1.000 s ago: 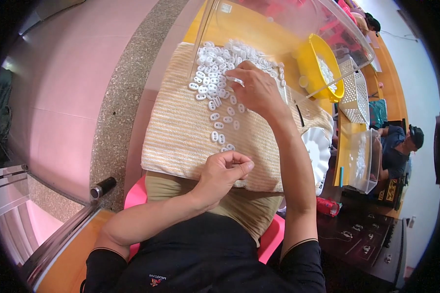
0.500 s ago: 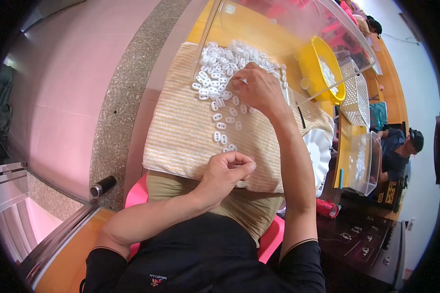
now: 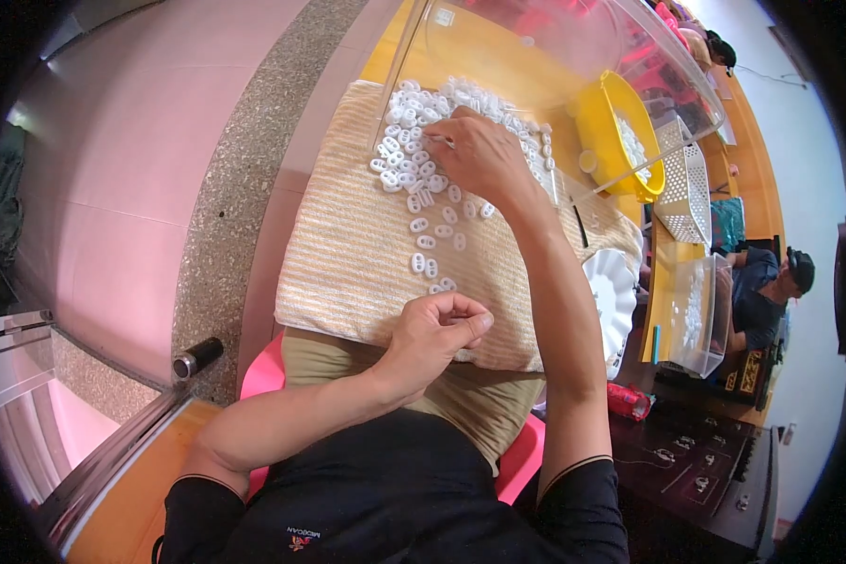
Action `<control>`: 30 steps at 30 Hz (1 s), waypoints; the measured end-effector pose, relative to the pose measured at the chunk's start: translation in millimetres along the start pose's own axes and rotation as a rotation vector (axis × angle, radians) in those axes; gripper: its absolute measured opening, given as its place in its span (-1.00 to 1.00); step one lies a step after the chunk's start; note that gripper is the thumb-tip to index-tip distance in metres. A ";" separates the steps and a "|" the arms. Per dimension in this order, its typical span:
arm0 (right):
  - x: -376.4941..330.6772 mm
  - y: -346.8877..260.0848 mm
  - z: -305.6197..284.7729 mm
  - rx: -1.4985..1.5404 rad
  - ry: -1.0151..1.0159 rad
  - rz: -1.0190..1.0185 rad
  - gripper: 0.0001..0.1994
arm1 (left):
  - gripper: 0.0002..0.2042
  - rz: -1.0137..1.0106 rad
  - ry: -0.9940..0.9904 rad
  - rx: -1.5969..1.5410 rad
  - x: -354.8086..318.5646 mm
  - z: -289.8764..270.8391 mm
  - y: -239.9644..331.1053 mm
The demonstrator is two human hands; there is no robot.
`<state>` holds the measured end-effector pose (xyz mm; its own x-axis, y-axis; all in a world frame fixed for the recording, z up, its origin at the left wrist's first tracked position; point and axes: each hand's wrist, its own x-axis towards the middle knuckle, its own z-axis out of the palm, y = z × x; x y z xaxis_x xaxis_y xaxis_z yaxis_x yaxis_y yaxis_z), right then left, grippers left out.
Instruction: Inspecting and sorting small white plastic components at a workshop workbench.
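Observation:
Loose white oval plastic pieces, each with two holes, form a pile (image 3: 409,141) at the far side of a striped beige towel (image 3: 348,254). Over this pile my right hand (image 3: 482,160) reaches from the right, its fingers bent down among the pieces. A bit of white shows by its thumb; the fingertips are partly hidden. A short trail of single pieces (image 3: 426,242) runs from the pile toward me. Near the towel's front edge, my left hand (image 3: 434,331) is closed in a pinch, thumb against forefinger; anything between them is too small to make out.
A clear plastic screen (image 3: 555,141) rises over the table's far side. Rightward are a yellow basket (image 3: 587,122) of white pieces, a white perforated basket (image 3: 683,188), a black thin tool (image 3: 579,226), a fluted white dish (image 3: 611,291) and a clear bin (image 3: 714,320). Another person (image 3: 761,291) sits beyond.
My right hand has shifted slightly left and away from me, deeper over the pile. The left hand keeps its pinch in the same spot.

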<state>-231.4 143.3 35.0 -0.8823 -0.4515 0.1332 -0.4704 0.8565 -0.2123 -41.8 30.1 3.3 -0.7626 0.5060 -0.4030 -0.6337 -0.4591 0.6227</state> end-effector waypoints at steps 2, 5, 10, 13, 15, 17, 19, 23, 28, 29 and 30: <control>3.6 -0.7 -0.5 -0.040 -0.082 0.042 -0.80 | -0.85 -0.001 0.000 -0.001 0.4 -0.3 -0.8; 7.0 1.8 3.8 -0.030 -0.074 0.019 -0.81 | -0.85 0.001 0.001 -0.014 0.7 -0.3 -1.2; 9.0 0.4 4.7 -0.023 -0.083 0.051 -0.83 | -0.84 -0.010 -0.009 -0.017 -0.7 -0.2 1.6; 11.4 2.6 5.9 0.059 -0.122 0.081 -0.83 | -0.85 0.003 -0.018 -0.017 -1.5 -0.1 1.9; 12.6 4.1 6.1 0.140 -0.154 0.101 -0.83 | -0.85 -0.002 -0.021 -0.023 -2.4 0.3 2.5; 12.8 4.8 6.2 0.225 -0.149 0.095 -0.83 | -0.85 -0.007 -0.025 -0.030 -2.8 0.6 2.4; 10.9 4.9 5.9 0.231 -0.159 0.104 -0.83 | -0.86 0.009 -0.019 -0.026 -2.7 1.3 1.7; -3.2 5.1 1.3 0.247 -0.051 0.115 -0.83 | -0.87 -0.013 -0.013 -0.029 -1.1 1.1 4.2; -68.1 -5.6 -24.6 0.646 -0.069 0.317 -0.79 | -0.82 0.186 0.153 -0.132 0.6 6.0 10.0; -85.7 -8.4 -25.9 0.774 -0.077 0.339 -0.81 | -0.81 0.251 0.174 -0.160 -0.7 8.2 13.0; -100.6 -16.8 -31.6 0.876 -0.117 0.386 -0.90 | -0.80 0.296 0.181 -0.201 1.1 8.1 14.3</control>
<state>-134.2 182.2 55.8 -0.9529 -0.2409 -0.1843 0.0474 0.4818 -0.8750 -50.6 30.0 17.3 -0.9153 0.2015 -0.3488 -0.3821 -0.7082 0.5936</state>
